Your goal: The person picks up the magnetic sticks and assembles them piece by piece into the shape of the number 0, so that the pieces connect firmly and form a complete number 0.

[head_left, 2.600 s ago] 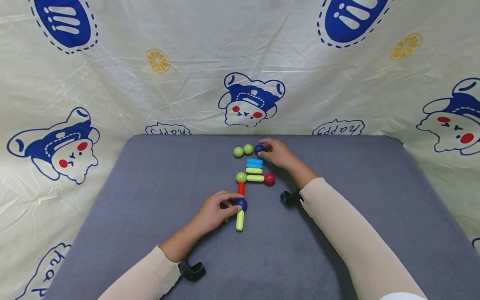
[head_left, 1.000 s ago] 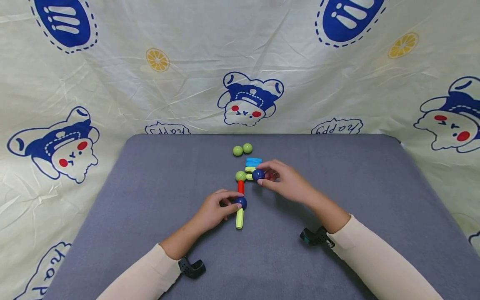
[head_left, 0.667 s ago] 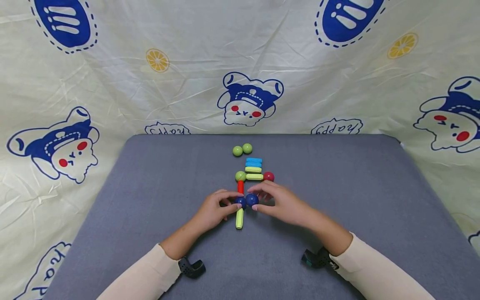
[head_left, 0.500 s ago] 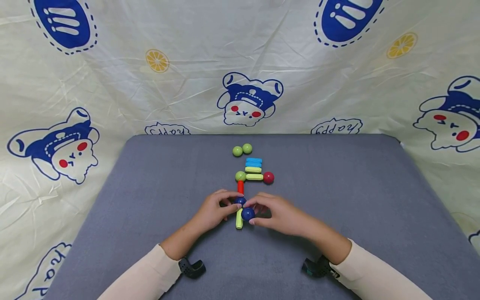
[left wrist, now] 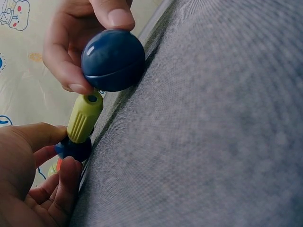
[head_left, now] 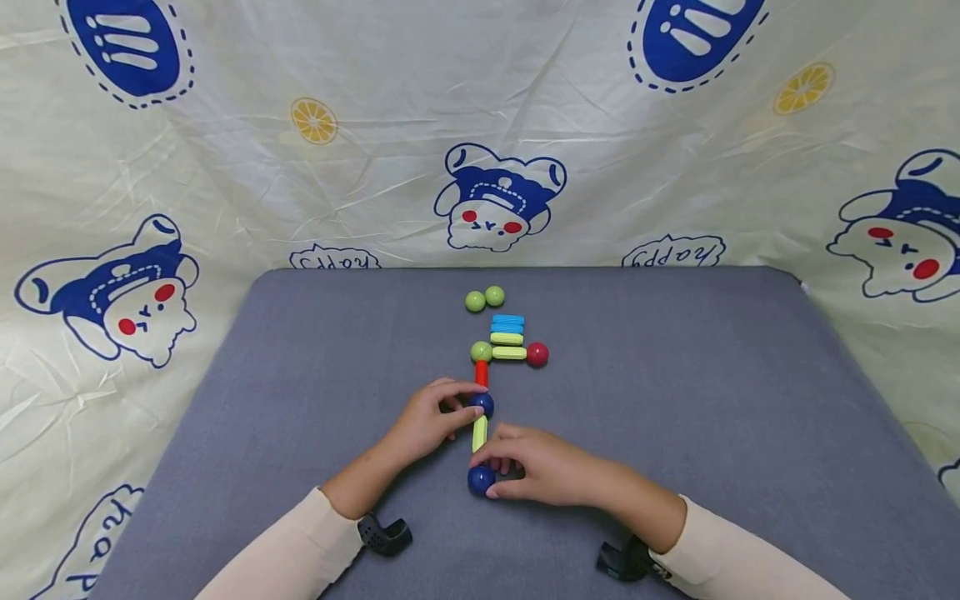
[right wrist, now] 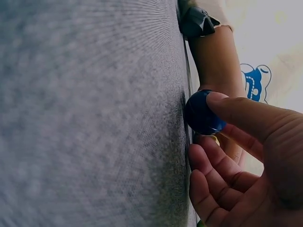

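Observation:
My left hand (head_left: 433, 418) pinches a blue ball (head_left: 483, 405) between thumb and fingers. From it a red rod (head_left: 482, 375) runs away to a green ball (head_left: 482, 352), and a yellow-green rod (head_left: 480, 433) points toward me. Another blue ball (head_left: 481, 480) is pinched by my right hand (head_left: 540, 467) at the near end of that rod. In the left wrist view this ball (left wrist: 113, 60) sits close to the rod's holed end (left wrist: 92, 98); whether they touch I cannot tell. The right wrist view shows the thumb on the ball (right wrist: 204, 112).
A yellow-green rod (head_left: 509, 353) joins the green ball to a red ball (head_left: 537, 354). Behind it lie another yellow-green rod (head_left: 507, 339) and blue rods (head_left: 508, 324). Two loose green balls (head_left: 484, 299) rest near the back edge of the grey table (head_left: 675, 375).
My right hand has picked the blue ball from the back row and carried it toward me, past the red ball, to the near end of the yellow-green rod. The left hand stays put.

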`<state>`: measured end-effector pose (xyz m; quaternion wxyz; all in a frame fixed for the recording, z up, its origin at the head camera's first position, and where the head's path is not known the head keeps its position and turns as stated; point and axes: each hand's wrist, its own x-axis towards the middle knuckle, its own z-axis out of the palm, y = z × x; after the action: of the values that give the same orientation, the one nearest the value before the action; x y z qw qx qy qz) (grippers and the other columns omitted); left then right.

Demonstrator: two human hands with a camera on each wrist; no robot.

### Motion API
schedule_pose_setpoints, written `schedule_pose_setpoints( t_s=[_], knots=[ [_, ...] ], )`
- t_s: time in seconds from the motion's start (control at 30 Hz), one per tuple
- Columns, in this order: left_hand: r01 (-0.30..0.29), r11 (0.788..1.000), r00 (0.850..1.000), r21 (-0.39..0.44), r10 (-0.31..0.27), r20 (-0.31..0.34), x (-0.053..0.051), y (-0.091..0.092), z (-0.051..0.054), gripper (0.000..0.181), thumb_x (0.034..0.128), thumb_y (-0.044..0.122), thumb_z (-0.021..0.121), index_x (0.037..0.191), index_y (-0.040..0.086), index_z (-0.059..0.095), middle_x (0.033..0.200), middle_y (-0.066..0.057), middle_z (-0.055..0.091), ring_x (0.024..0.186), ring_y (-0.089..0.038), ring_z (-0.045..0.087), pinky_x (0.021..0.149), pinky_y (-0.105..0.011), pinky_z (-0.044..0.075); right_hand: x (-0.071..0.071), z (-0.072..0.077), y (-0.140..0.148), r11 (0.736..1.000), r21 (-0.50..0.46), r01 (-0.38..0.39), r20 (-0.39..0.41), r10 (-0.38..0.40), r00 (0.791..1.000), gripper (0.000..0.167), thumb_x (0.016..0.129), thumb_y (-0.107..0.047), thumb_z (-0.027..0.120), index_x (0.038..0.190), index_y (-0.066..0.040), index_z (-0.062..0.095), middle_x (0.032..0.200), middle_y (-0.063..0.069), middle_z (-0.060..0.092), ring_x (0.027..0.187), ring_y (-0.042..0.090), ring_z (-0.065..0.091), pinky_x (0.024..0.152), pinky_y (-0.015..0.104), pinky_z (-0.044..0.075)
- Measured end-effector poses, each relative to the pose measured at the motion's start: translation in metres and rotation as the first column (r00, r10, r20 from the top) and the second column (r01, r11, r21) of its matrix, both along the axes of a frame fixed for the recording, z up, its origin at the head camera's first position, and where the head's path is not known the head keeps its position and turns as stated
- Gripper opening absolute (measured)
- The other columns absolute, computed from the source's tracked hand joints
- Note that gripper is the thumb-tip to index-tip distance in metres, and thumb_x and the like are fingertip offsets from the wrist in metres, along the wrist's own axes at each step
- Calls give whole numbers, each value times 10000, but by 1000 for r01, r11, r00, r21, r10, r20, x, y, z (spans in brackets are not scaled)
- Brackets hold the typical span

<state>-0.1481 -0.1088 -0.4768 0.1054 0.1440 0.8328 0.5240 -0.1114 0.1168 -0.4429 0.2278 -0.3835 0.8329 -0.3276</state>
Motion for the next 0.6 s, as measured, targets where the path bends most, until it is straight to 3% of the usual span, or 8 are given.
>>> schedule_pose_setpoints(
  t_s=[0.6],
  knots=[
    [11, 1000, 1000, 8, -11, -4, 0, 0, 1, 308, 921, 239, 756, 1221, 179, 733, 979, -88, 621, 594, -102, 552, 526, -261, 521, -5, -9, 4, 999, -41, 28, 0, -28, 1000, 342, 955, -293, 714, 1294, -274, 673, 1064, -96, 610, 890, 34, 568, 768, 206, 508]
  ],
)
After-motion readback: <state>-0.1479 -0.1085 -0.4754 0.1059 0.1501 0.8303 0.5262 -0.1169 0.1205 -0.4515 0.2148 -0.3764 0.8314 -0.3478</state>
